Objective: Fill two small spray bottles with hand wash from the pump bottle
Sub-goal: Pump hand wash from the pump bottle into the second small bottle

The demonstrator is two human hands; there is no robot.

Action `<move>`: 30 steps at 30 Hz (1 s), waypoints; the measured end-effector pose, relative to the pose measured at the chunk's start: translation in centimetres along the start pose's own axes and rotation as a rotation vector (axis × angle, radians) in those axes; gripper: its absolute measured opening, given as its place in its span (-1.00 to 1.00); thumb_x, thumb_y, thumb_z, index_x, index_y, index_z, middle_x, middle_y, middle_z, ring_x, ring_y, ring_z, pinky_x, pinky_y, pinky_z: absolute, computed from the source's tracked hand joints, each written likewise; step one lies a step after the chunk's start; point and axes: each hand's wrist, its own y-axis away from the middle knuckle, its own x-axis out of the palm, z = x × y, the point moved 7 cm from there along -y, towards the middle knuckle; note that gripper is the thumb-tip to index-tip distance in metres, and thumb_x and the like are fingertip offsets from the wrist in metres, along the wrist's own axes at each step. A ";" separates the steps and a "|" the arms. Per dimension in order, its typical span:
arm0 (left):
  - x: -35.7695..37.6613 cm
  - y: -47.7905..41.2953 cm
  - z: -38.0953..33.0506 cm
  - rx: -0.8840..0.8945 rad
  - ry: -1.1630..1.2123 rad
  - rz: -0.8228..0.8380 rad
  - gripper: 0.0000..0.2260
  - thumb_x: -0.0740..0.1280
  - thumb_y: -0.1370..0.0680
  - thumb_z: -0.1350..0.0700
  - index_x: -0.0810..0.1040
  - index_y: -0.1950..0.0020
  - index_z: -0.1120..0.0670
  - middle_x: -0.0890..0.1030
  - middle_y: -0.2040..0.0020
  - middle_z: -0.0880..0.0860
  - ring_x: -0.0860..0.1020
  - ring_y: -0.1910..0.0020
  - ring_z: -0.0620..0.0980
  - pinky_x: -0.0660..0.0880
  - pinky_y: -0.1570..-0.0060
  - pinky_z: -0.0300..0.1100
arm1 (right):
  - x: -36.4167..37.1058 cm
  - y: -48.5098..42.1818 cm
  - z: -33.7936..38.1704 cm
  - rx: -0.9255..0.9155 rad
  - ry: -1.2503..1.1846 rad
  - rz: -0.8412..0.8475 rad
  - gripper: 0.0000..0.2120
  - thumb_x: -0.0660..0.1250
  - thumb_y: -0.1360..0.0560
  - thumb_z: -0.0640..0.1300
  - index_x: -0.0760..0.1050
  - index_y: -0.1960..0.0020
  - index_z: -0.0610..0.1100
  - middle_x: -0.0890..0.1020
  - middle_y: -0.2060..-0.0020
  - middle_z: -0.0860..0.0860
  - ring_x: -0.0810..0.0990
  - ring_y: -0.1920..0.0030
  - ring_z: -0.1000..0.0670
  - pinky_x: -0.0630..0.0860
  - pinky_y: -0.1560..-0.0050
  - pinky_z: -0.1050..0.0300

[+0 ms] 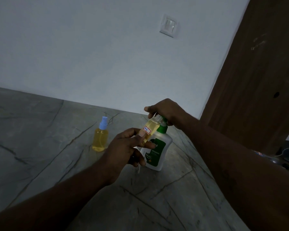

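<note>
My left hand point(123, 147) grips a small clear spray bottle point(151, 126) with yellow liquid and a white label, tilted, its uncapped neck up under the pump spout. A thin white tube point(138, 169) hangs below that hand. My right hand point(165, 110) rests on top of the green pump head point(163, 126) of the white hand wash bottle point(158, 150), which stands on the grey stone counter point(40, 147). A second small spray bottle point(100, 135), with yellow liquid and a blue spray cap, stands upright to the left.
A white wall with a light switch point(168, 25) runs behind the counter. A brown wooden door point(257, 80) stands at the right. Dark items and a white cable point(285, 151) lie at the far right.
</note>
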 end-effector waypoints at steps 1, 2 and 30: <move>0.0 0.0 0.0 0.001 -0.001 0.000 -0.78 0.20 -0.67 0.04 0.55 -0.21 0.09 0.75 0.01 0.08 0.56 0.47 0.07 0.43 0.44 -0.19 | 0.0 -0.1 0.0 0.003 0.012 0.001 -0.69 0.46 -0.49 0.12 0.68 0.23 -0.12 0.64 0.35 0.06 0.52 0.33 0.05 0.44 0.30 0.16; 0.0 0.1 -0.1 0.002 -0.003 -0.002 -0.78 0.20 -0.67 0.04 0.55 -0.21 0.09 0.75 0.01 0.08 0.56 0.47 0.07 0.43 0.45 -0.19 | 0.1 -0.2 0.1 0.005 0.022 0.002 -0.68 0.47 -0.48 0.13 0.70 0.21 -0.13 0.65 0.32 0.04 0.53 0.31 0.04 0.45 0.28 0.14; 0.0 0.2 0.0 -0.007 0.005 -0.010 -0.77 0.19 -0.67 0.05 0.55 -0.21 0.10 0.76 0.01 0.08 0.55 0.48 0.07 0.44 0.45 -0.20 | 0.3 -0.7 0.0 -0.003 0.057 -0.003 -0.65 0.47 -0.47 0.14 0.71 0.11 -0.17 0.73 0.14 -0.05 0.59 0.23 -0.01 0.50 0.22 0.12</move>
